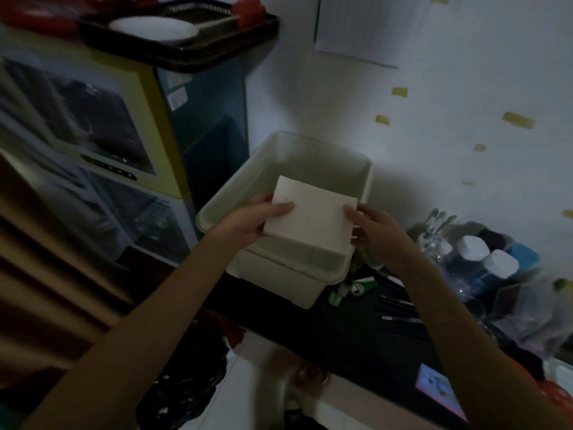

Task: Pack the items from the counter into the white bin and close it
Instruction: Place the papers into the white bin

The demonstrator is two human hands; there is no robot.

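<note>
A white bin stands open at the left end of the dark counter, against the wall. Over its near half I hold a flat white rectangular pack, tilted towards me. My left hand grips the pack's left edge with the thumb on top. My right hand grips its right edge. The pack hides part of the bin's inside and near rim. No lid is in view.
Right of the bin lie a green-and-white object, several dark pens, white-capped jars and clear glassware. A pink-edged card lies near the counter's front. A yellow-framed drawer cabinet stands left, with a dark tray on top.
</note>
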